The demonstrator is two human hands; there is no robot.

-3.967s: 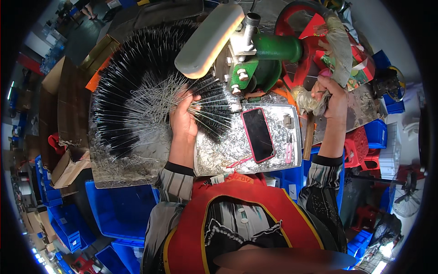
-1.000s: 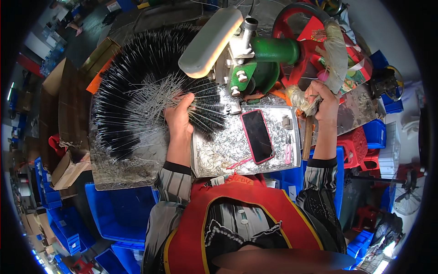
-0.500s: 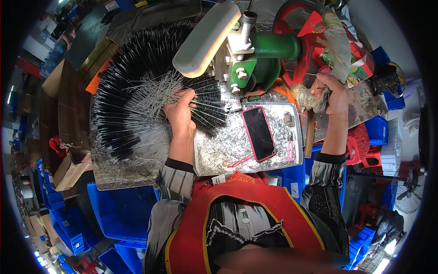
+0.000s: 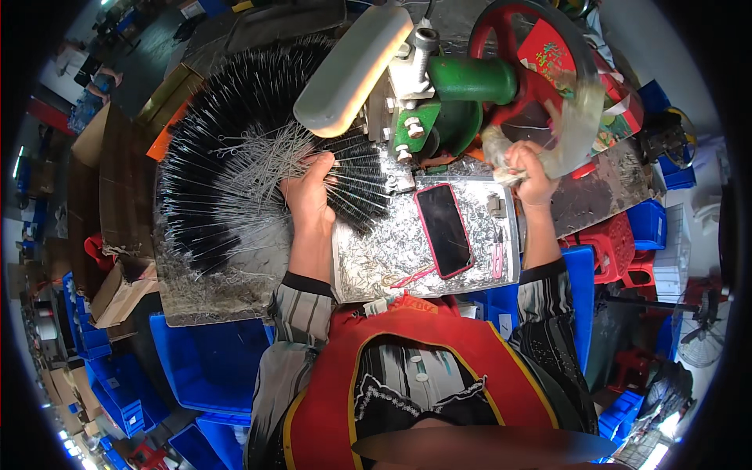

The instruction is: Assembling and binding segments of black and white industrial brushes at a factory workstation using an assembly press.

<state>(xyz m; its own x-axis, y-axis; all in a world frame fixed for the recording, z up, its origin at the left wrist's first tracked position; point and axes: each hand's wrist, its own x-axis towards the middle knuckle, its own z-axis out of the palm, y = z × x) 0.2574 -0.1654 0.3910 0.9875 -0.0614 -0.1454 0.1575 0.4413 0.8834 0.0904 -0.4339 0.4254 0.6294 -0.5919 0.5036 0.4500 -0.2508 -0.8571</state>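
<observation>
My left hand point(image 4: 309, 192) is closed on wire-stemmed brushes, thumb on top, beside the green machine point(image 4: 470, 78). A wide fan of these black-bristled wire brushes point(image 4: 211, 117) spreads out to its left, their thin looped stems crossing in the middle. Several bristle ends lie between my hand and the machine's metal jaw point(image 4: 400, 182). On the right, my right hand point(image 4: 531, 174) is closed round a handle wrapped in pale plastic, low on the red handwheel point(image 4: 479, 39). The wheel's right rim is also wrapped and looks smeared by motion.
A metal tray point(image 4: 376, 262) strewn with wire scraps lies below the machine, holding a pink-edged phone point(image 4: 444, 229) and small pink-handled snips point(image 4: 497, 258). A lit lamp point(image 4: 354, 70) hangs over the brushes. Blue bins point(image 4: 207, 364) and red stools point(image 4: 607, 247) stand below the bench.
My right hand has moved left and slightly down with the wheel's handle, and the handwheel has turned. My left hand stays in place on the brushes.
</observation>
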